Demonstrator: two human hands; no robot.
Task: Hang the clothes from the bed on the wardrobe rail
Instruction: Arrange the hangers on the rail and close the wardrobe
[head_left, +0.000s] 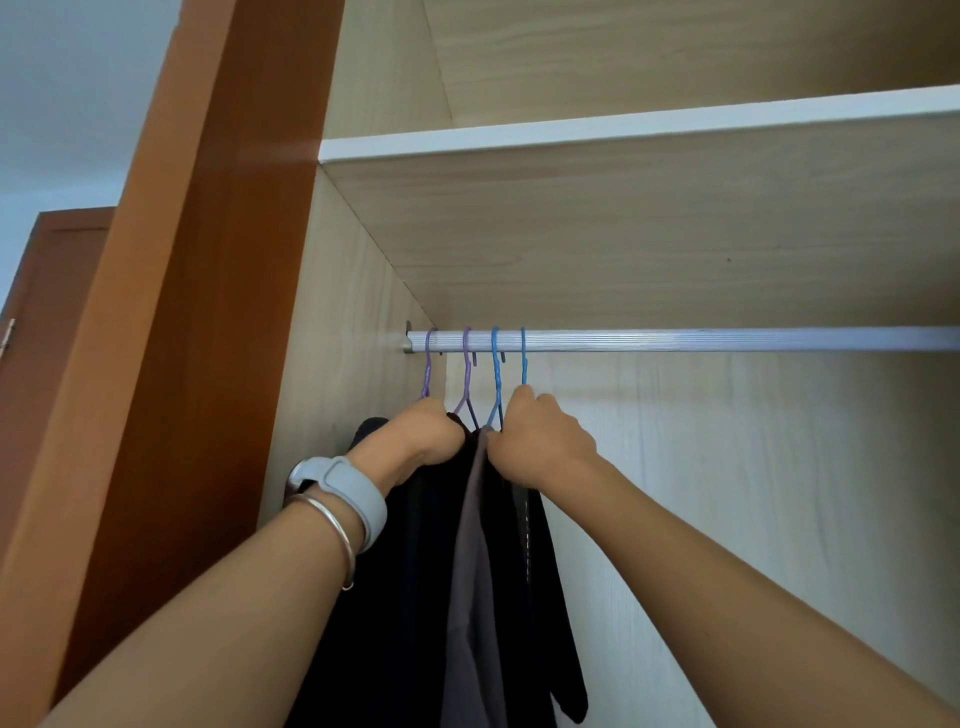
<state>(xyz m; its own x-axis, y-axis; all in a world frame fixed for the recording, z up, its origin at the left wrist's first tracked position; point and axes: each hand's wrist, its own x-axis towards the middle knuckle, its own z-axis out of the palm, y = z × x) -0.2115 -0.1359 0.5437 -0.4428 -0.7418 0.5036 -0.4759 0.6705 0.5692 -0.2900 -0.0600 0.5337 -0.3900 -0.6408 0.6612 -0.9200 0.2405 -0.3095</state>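
A silver wardrobe rail (675, 339) runs across under a shelf. Several hangers hook over its left end: two purple ones (429, 364) and two blue ones (496, 371). Dark clothes (415, 571) and a grey-brown garment (472, 571) hang from them. My right hand (540, 439) grips the neck of the rightmost blue hanger (523, 358), which hooks over the rail. My left hand (423, 434), with a grey watch and a bangle on the wrist, holds the dark clothes just under the purple hangers; its fingers are hidden.
The wardrobe's wooden shelf (623, 135) sits right above the rail. An orange-brown side panel (197, 312) stands at the left. The rail's long right part carries no hangers. A brown door (47, 312) shows at far left.
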